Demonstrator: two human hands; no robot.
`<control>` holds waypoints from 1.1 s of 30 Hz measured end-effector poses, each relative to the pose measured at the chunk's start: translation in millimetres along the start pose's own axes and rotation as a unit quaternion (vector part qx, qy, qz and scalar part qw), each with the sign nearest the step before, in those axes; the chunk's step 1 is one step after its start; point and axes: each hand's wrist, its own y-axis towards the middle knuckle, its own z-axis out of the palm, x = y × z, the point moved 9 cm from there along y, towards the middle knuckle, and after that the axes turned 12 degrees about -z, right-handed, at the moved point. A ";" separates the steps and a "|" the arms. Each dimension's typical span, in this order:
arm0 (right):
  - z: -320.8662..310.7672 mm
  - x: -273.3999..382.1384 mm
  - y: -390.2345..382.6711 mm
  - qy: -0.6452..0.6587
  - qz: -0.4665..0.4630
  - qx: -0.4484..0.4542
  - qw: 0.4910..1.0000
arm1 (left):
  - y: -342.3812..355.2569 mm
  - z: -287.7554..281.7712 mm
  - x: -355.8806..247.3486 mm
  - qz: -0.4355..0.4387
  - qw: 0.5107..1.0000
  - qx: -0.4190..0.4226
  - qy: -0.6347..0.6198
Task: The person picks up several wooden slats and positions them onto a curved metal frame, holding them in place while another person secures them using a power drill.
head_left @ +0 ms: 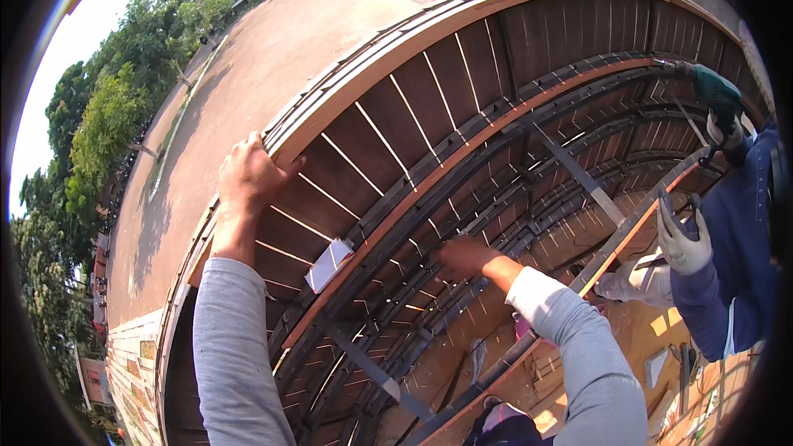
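"How many of each do you count?"

"Two bare hands, one white box (329, 265), one co-worker (735, 252); also two broad dark cross-bars, one (578, 172) farther off and one (363, 361) nearer, below the curved slatted wall (562, 29)."

"What is in the box?"

"I cannot tell; it sits tilted against the inside of the wall, just above the reddish-brown strip (462, 153), between the two hands."

"And the left hand (250, 175)?"

"It grips the wall's wooden rim (372, 76), fingers curled over the top, thumb on the inner side; the forearm rises almost straight from the lower edge."

"The right?"

"The right hand (467, 258) reaches leftward over the dark curved rails, elbow bent; it lies in shadow, so I cannot tell whether its fingers are open or closed."

"The co-worker?"

"At the right, with one pale-gloved hand (687, 244) raised; a green power tool (715, 92) shows above it."
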 end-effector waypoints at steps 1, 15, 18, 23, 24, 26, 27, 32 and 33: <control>-0.5 -5.3 -1.7 -0.002 0.005 -0.009 1.000 | 0.1 1.5 -2.9 0.002 1.000 -0.001 0.009; -10.5 -23.2 -11.0 -0.003 0.040 -0.050 0.998 | -2.9 -6.5 -19.7 0.002 1.000 -0.005 0.002; -14.2 -22.0 -9.7 -0.006 0.042 -0.062 0.997 | -4.9 -7.1 -20.7 -0.005 1.000 -0.002 0.003; -12.5 -18.3 -8.7 -0.017 0.049 -0.038 0.998 | -1.3 -2.8 -17.6 -0.001 1.000 0.008 -0.004; -13.3 -19.9 -8.5 -0.022 0.050 -0.031 0.998 | 0.5 -5.7 -18.6 -0.001 1.000 0.006 -0.001; -23.0 -26.4 -13.4 -0.001 0.049 -0.076 0.996 | 0.4 -5.6 -21.2 -0.001 1.000 0.013 -0.001; -25.1 -27.4 -17.8 0.009 0.051 -0.099 0.994 | 2.9 -1.9 -19.9 0.001 1.000 0.015 -0.005; -59.3 38.4 -13.6 0.098 0.043 -0.231 0.967 | 0.4 4.2 -10.9 -0.005 1.000 0.012 0.011; -58.6 56.7 -8.4 0.097 0.014 -0.301 0.949 | 2.0 2.8 -13.7 0.004 1.000 0.004 0.003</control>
